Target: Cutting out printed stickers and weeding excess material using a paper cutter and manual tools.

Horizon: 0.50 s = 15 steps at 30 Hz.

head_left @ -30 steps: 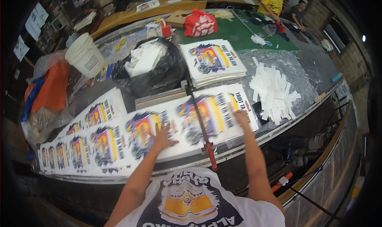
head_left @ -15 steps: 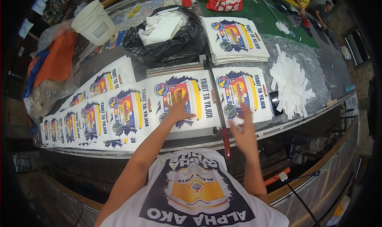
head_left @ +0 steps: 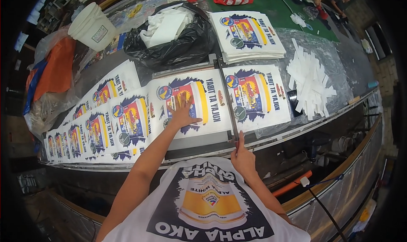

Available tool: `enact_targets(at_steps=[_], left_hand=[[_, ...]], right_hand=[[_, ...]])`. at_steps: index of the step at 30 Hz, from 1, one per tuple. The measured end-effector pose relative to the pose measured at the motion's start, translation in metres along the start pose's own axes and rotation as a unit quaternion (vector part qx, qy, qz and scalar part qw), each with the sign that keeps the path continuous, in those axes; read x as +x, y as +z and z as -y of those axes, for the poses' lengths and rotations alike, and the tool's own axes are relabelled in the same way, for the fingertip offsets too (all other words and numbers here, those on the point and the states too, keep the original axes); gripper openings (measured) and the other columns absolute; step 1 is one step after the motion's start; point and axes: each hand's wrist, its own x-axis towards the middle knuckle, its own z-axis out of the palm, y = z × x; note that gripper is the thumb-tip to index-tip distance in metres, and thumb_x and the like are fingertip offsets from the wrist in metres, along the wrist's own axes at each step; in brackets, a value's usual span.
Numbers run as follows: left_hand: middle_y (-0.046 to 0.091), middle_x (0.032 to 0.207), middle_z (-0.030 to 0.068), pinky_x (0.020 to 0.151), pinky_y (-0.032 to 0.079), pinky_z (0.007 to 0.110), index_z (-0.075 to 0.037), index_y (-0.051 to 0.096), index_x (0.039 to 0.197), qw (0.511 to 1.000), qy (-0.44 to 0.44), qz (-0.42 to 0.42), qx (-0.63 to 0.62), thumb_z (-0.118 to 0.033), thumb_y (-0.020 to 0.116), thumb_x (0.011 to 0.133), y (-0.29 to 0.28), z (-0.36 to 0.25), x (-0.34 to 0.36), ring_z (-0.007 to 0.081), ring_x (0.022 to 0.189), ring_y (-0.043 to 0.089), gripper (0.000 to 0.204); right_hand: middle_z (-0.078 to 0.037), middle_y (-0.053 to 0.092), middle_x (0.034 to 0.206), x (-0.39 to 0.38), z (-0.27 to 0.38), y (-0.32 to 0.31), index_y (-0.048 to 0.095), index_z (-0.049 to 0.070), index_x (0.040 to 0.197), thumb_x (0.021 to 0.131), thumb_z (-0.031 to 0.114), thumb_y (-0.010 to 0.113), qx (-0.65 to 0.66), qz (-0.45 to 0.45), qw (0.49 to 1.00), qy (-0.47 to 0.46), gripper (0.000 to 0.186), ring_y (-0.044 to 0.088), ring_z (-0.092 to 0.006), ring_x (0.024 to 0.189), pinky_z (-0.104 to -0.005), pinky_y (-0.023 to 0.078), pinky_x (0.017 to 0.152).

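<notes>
My left hand (head_left: 182, 113) lies with spread fingers on a white printed sheet (head_left: 216, 80), which rests on the bed of a guillotine paper cutter (head_left: 199, 141). My right hand (head_left: 244, 159) is wrapped round the cutter's handle at the near end of its long arm (head_left: 229, 101). The arm is down, along the right edge of the sheet under my left hand. Just right of the arm lies another printed sheet (head_left: 277, 115). A row of overlapping printed sheets (head_left: 104, 134) stretches away to the left.
Behind the cutter are a black plastic bag (head_left: 186, 47) stuffed with white scraps and a stack of printed sheets (head_left: 254, 54). White strips (head_left: 311, 83) are heaped at the right. A white bucket (head_left: 91, 28) stands back left. Two other people are partly visible at the far right.
My right hand, which was right of the cutter holding a small white scrap, has moved left and closed on the handle. My left hand stays spread on the sheet. The view has shifted slightly.
</notes>
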Motion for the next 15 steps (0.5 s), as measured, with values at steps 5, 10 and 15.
enact_targets(at_steps=[5, 10, 15], left_hand=[[-0.004, 0.175, 0.0131, 0.108, 0.000, 0.086, -0.025, 0.013, 0.167, 0.999, 0.011, -0.008, -0.035, -0.077, 0.079, 0.064, 0.003, 0.003, 0.001, 0.0456, 0.157, -0.011, 0.133], [-0.007, 0.174, 0.0157, 0.107, -0.002, 0.086, -0.022, 0.012, 0.167, 0.999, 0.009, 0.003, -0.053, -0.078, 0.078, 0.065, 0.004, 0.003, 0.001, 0.0480, 0.156, -0.013, 0.134], [-0.009, 0.174, 0.0165, 0.106, -0.003, 0.086, -0.019, 0.012, 0.167, 0.997, 0.015, -0.015, -0.068, -0.076, 0.080, 0.065, 0.010, -0.005, 0.000, 0.0496, 0.156, -0.013, 0.135]], right_hand=[[-0.021, 0.071, 0.075, 0.020, -0.020, 0.047, 0.006, -0.002, 0.162, 0.094, 0.019, 0.057, -0.088, 0.030, 0.995, 0.020, 0.088, 0.069, -0.0406, 0.062, -0.0518, 0.055, 0.061], [-0.012, 0.066, 0.064, -0.011, 0.008, -0.052, 0.012, 0.006, 0.164, 0.101, 0.022, 0.057, 0.106, 0.032, 0.992, -0.063, 0.079, 0.065, -0.0271, 0.054, -0.0427, 0.051, 0.054], [-0.005, 0.062, 0.065, 0.057, 0.000, -0.129, 0.057, 0.007, 0.143, 0.107, 0.027, 0.055, 0.420, -0.002, 0.905, -0.061, 0.042, 0.052, -0.0091, 0.045, -0.0262, 0.041, 0.044]])
